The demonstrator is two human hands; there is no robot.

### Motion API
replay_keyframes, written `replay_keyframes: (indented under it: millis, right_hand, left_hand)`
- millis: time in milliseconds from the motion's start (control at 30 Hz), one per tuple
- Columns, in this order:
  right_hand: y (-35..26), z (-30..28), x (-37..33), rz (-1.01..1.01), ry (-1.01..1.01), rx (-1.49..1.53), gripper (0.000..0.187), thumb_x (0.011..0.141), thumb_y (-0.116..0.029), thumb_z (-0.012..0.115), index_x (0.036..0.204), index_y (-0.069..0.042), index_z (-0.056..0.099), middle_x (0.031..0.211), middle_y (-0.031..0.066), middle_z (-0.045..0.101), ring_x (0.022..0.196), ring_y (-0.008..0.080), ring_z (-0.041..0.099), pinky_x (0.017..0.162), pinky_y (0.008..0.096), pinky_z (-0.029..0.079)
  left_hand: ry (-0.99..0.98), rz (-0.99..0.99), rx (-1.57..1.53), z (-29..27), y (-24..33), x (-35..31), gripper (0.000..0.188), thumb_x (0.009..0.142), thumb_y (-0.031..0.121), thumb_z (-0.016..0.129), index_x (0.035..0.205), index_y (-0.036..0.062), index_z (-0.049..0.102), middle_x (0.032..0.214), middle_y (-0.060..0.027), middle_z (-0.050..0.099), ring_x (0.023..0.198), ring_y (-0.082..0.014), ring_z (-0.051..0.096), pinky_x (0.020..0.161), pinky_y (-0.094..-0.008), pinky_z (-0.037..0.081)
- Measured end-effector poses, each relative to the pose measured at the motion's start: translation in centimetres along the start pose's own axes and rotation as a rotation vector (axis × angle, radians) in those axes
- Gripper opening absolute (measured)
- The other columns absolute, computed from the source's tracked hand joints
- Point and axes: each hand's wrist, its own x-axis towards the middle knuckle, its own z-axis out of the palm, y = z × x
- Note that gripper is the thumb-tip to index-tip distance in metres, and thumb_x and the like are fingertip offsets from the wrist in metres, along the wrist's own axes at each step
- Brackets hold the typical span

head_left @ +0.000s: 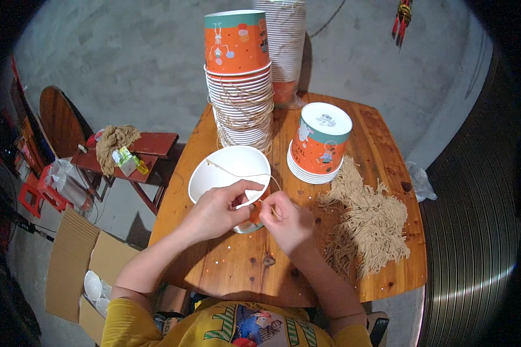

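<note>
Both hands work one white paper cup lying tilted just ahead of them, mouth towards the person: left hand clasps its near rim, right hand pinches a string arching across the mouth, equally near.

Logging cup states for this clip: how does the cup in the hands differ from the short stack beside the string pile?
The held cup is single, tilted with its white inside facing the camera; the short stack holds several cups standing upside down, bases up. The held cup has a string across its mouth; the stack shows none. Both are orange-printed paper cups on the wooden table.
</note>
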Motion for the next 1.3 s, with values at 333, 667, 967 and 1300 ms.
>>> replay_keyframes:
  millis: [333, 667, 967, 1300]
  right_hand:
    - [2.4, 0.0, -1.4, -0.067, 0.036, -0.146, 0.010, 0.079, -0.008, 0.066, 0.083, -0.005, 0.057, 0.057, 0.0088, 0.052, 0.049, 0.0135, 0.050, 0.049, 0.0289, 0.042]
    - [3.1, -2.9, -1.9, -0.173, -0.068, -0.101, 0.008, 0.079, -0.010, 0.065, 0.079, -0.005, 0.060, 0.059, 0.0093, 0.053, 0.050, 0.0185, 0.052, 0.049, 0.0315, 0.041]
    - [0.6, -6.3, 2.0, -0.254, -0.480, -0.320, 0.010, 0.079, -0.010, 0.063, 0.071, -0.004, 0.060, 0.062, 0.0111, 0.055, 0.055, 0.0269, 0.053, 0.052, 0.0351, 0.041]
    - [1.0, -6.8, 3.1, 0.042, -0.468, 0.085, 0.015, 0.082, -0.018, 0.068, 0.081, -0.004, 0.061, 0.070, 0.0008, 0.058, 0.064, 0.0084, 0.053, 0.058, 0.0255, 0.042]
  left_hand:
    - [-0.270, 0.039, -0.144, 0.6, -0.7, 1.3, 0.021, 0.095, 0.015, 0.050, 0.109, 0.0018, 0.058, 0.082, -0.0050, 0.062, 0.077, -0.0123, 0.056, 0.073, -0.0276, 0.046]
    - [0.004, 0.231, 0.360, 2.1, 1.1, 1.8, 0.012, 0.091, 0.015, 0.054, 0.093, 0.0033, 0.051, 0.074, -0.0138, 0.061, 0.070, -0.0292, 0.063, 0.064, -0.0363, 0.048]
    - [0.012, 0.155, -0.259, 3.7, 0.2, 2.8, 0.009, 0.095, 0.011, 0.048, 0.093, 0.0027, 0.048, 0.077, -0.0073, 0.060, 0.070, -0.0169, 0.060, 0.063, -0.0311, 0.047]
    - [-0.269, -0.054, -0.504, 4.3, 0.6, 3.8, 0.009, 0.095, 0.010, 0.050, 0.101, 0.0044, 0.048, 0.080, 0.0008, 0.049, 0.072, -0.0078, 0.048, 0.065, -0.0218, 0.043]
